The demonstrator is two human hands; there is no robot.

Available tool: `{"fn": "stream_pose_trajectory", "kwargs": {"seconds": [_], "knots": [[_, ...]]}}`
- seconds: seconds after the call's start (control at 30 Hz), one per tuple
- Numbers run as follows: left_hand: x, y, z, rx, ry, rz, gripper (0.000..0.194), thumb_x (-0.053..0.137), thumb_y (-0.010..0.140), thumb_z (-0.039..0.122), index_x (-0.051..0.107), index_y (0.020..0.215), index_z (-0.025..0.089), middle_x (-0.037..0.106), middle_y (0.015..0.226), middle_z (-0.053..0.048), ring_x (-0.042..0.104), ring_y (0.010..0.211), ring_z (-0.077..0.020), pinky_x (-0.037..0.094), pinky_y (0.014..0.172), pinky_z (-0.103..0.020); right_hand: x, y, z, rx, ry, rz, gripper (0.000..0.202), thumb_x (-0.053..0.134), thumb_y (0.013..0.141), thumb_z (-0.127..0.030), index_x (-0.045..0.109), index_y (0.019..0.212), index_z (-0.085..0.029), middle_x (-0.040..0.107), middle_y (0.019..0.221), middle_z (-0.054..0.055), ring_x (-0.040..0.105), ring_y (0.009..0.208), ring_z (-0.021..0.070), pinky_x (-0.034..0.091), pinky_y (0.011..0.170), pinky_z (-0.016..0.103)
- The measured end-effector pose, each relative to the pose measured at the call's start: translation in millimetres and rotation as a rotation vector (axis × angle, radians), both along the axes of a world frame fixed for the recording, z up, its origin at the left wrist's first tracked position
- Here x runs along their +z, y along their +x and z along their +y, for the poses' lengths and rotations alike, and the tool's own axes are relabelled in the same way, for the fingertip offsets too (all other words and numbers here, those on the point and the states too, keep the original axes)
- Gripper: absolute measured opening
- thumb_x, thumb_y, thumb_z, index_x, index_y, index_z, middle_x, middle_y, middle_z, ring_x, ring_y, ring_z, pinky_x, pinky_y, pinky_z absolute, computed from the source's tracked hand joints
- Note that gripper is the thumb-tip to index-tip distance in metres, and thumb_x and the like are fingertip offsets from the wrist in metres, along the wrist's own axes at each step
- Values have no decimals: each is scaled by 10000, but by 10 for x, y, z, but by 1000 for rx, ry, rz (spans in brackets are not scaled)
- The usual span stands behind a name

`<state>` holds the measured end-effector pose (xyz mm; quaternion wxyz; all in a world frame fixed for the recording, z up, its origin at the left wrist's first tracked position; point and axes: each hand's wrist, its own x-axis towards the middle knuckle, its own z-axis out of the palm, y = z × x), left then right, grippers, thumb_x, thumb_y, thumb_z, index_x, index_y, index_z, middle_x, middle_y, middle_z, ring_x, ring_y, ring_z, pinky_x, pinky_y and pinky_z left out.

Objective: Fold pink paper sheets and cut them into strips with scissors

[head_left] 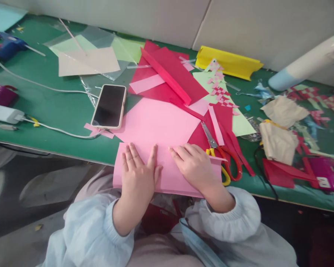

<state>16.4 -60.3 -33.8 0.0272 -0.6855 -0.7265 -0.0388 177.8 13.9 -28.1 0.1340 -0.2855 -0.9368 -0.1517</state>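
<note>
A folded pink sheet (167, 178) lies at the table's front edge and juts out over it. Flat on its left part rests my left hand (137, 174), fingers spread. My right hand (193, 165) presses on the right part of the same sheet, its index finger pointing left and the other fingers curled close beside it. Another pink sheet (158, 122) lies flat just behind the folded one. Scissors (225, 155) with red and yellow handles are right of my right hand, partly under the folded sheet.
Left of the paper are a phone (109, 106) and white cables. Red sheets (169, 74), a yellow folded piece (228, 62) and a white bottle (306, 61) stand or lie behind. Cloth pouches (280, 142) and scraps are at the right; a blue glue gun (9, 46) at the back left.
</note>
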Motion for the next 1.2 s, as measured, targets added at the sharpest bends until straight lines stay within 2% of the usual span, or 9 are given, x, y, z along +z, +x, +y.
{"fn": "stream_pose_trajectory", "kwargs": {"seconds": [0.2, 0.53, 0.77, 0.93, 1.0, 1.13, 1.2], "knots": [[28, -23, 7, 12, -24, -32, 603, 577, 878, 410, 416, 1442, 273, 415, 1464, -255, 358, 1346, -461, 391, 1021, -613, 30, 13, 17, -7, 22, -9, 213, 530, 902, -73, 699, 1024, -111, 660, 807, 61, 499, 787, 196, 366, 709, 335], [101, -67, -5, 17, -71, -80, 567, 554, 899, 404, 420, 1438, 293, 304, 1528, -228, 313, 1375, -448, 349, 1060, -606, 69, 189, 85, 15, 35, 65, 154, 565, 898, -101, 705, 951, -140, 716, 862, 42, 556, 807, 185, 386, 753, 331], [64, -191, -49, -6, 6, -73, 548, 552, 900, 383, 443, 1429, 289, 326, 1532, -199, 256, 1401, -440, 387, 1040, -608, 97, 202, 72, 0, -21, 56, 172, 529, 926, -123, 698, 951, -147, 711, 874, 51, 568, 807, 173, 388, 716, 322], [77, -250, -91, 1, 45, -90, 511, 505, 925, 355, 471, 1418, 224, 316, 1527, -219, 264, 1402, -437, 389, 1030, -626, 102, 179, 68, 1, -19, 52, 168, 537, 918, -113, 700, 930, -147, 705, 892, 52, 566, 806, 174, 391, 686, 325], [69, -237, -94, -19, 51, -75, 518, 473, 937, 329, 457, 1423, 153, 331, 1511, -240, 256, 1411, -418, 364, 1056, -619, 102, 189, 81, 10, -4, 50, 166, 542, 915, -111, 704, 916, -143, 709, 889, 47, 565, 801, 173, 399, 692, 322], [4, -152, -55, -161, 43, -81, 514, 366, 942, 199, 430, 1385, -53, 414, 1439, -286, 330, 1398, -351, 349, 1116, -512, 89, 215, 98, 23, 14, 35, 178, 537, 918, -108, 711, 910, -145, 724, 907, 31, 566, 818, 174, 410, 721, 310], [-34, -93, -22, -226, 36, -94, 504, 349, 933, 160, 436, 1369, -78, 438, 1425, -277, 379, 1377, -328, 380, 1110, -459, 78, 222, 97, 24, 17, 29, 185, 532, 921, -108, 711, 921, -151, 727, 927, 26, 565, 841, 175, 411, 743, 306]]}}
